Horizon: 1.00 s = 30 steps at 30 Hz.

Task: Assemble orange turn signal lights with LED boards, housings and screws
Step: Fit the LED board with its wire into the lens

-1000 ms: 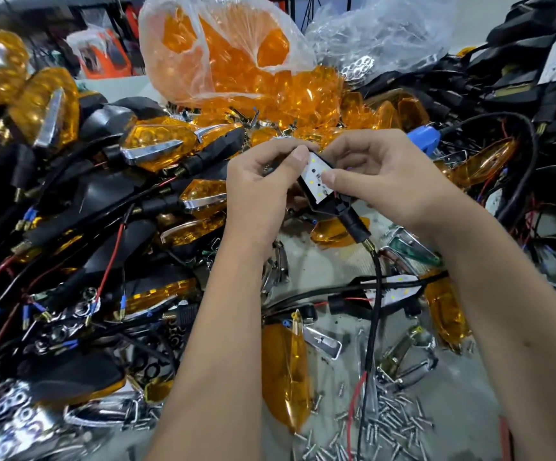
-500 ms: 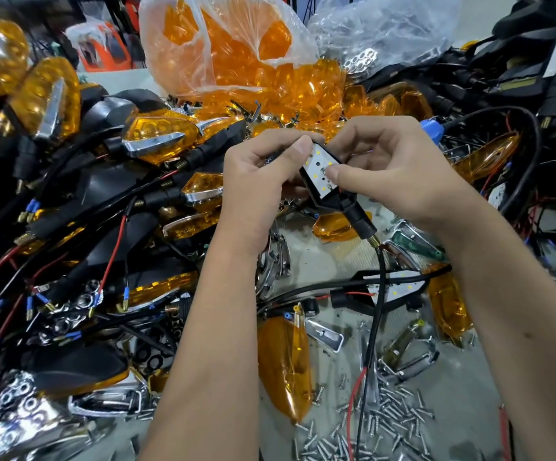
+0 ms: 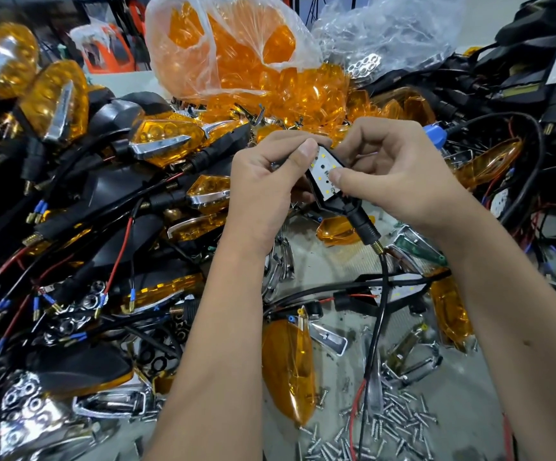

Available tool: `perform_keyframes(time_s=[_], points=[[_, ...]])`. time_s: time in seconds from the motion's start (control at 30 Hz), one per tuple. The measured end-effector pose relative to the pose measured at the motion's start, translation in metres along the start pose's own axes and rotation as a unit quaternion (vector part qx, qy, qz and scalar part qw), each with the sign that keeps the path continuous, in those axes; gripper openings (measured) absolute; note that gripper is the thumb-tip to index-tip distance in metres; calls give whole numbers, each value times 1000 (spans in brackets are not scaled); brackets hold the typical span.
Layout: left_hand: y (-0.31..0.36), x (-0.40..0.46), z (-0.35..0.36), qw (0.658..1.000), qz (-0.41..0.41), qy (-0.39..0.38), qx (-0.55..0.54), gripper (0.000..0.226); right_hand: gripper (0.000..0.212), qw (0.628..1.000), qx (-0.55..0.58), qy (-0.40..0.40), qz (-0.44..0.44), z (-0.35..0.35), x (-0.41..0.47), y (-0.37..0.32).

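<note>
Above the table's middle I hold a black turn-signal housing (image 3: 358, 216) with a white LED board (image 3: 322, 171) seated in it. My left hand (image 3: 270, 181) grips the housing's upper end, thumb on the board's top corner. My right hand (image 3: 393, 171) holds the other side, its thumb pressing on the board's face. The housing's black stem and cable (image 3: 381, 294) hang down toward me. A loose orange lens (image 3: 289, 371) lies on the table below. Loose screws (image 3: 393, 424) are scattered at the lower right.
Assembled orange lights and black wired housings (image 3: 103, 194) pile up on the left. A plastic bag of orange lenses (image 3: 230, 51) stands behind my hands. More black housings (image 3: 536, 61) are stacked at the far right. Chrome trim pieces (image 3: 413, 357) lie near the screws.
The housing and both hands sit slightly lower and closer together in view. My right thumb has slid further onto the LED board's face.
</note>
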<state>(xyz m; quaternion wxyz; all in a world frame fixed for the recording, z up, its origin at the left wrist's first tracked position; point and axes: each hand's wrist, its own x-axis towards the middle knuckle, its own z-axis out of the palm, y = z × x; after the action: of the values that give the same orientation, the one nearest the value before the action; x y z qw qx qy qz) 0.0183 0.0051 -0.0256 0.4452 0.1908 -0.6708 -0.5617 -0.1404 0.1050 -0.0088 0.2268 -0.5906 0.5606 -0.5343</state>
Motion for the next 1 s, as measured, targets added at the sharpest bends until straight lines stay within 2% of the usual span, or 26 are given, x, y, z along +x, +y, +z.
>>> perform_keyframes(time_s=[0.2,0.33,0.43,0.5,0.57,0.67,0.77,1.0], points=[[0,1,1,997,30,-2,70,15,27,999,-15,4,38,4,1,0],[1,0,4,997,9,6,82,18,19,998,-18,19,52,7,4,-1],[5,-1,8,998,-34,4,48,26,14,998,-32,42,46,8,6,2],[6,-3,10,997,-77,-14,24,30,16,996,-17,73,43,7,7,3],[6,-4,13,992,-106,-56,50,35,14,993,-1,109,46,6,8,3],[9,-6,20,981,-137,-129,42,26,9,990,46,128,40,4,8,3],[8,-5,17,979,-137,-128,80,9,6,990,70,115,42,2,6,2],[11,-6,11,973,-173,-145,53,15,6,992,53,109,32,-3,6,0]])
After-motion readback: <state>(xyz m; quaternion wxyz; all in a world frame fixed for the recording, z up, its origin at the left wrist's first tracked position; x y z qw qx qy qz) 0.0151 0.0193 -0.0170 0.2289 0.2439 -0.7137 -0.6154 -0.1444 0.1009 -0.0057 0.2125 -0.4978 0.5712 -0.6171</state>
